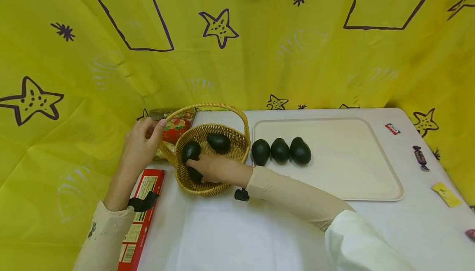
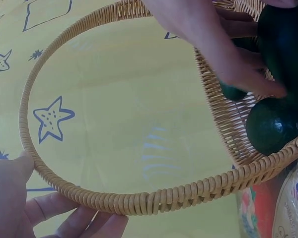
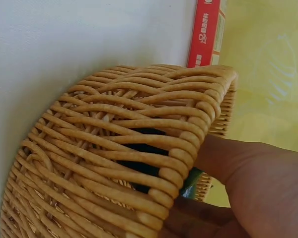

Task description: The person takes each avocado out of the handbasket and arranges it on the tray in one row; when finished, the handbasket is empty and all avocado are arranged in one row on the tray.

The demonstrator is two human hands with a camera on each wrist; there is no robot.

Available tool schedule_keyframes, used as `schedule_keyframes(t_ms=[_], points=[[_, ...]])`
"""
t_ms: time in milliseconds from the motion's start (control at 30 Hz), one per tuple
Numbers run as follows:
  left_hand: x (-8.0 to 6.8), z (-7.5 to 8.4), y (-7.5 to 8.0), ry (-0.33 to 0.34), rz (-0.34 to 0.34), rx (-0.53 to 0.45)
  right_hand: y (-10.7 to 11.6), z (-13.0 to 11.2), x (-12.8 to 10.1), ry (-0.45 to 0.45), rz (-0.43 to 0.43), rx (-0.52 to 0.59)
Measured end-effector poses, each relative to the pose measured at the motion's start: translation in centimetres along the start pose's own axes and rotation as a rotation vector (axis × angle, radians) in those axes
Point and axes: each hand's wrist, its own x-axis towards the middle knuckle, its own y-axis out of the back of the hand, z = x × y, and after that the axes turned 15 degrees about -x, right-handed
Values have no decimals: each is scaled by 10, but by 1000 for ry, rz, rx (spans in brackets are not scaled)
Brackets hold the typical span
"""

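Avocado (image 1: 194, 175) half hidden under right hand (image 1: 213, 169), basket (image 1: 237, 149) wall masking grip

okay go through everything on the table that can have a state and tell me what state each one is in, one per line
Left hand: gripping the basket handle.
Right hand: inside the basket, fingers on an avocado.
Basket: upright on the table, holding three avocados.
Tray: flat, three avocados in a row at its left end.
Red box: lying flat, closed.
Wrapped candy: wrapper twisted shut.
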Motion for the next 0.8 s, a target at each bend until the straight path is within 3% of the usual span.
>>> schedule_keyframes(t_ms=[267, 800], points=[[0, 0, 0, 2, -9, -3, 4, -4, -2, -5, -30, -30], [0, 0, 0, 7, -4, 5, 3, -4, 7, -5, -4, -65]])
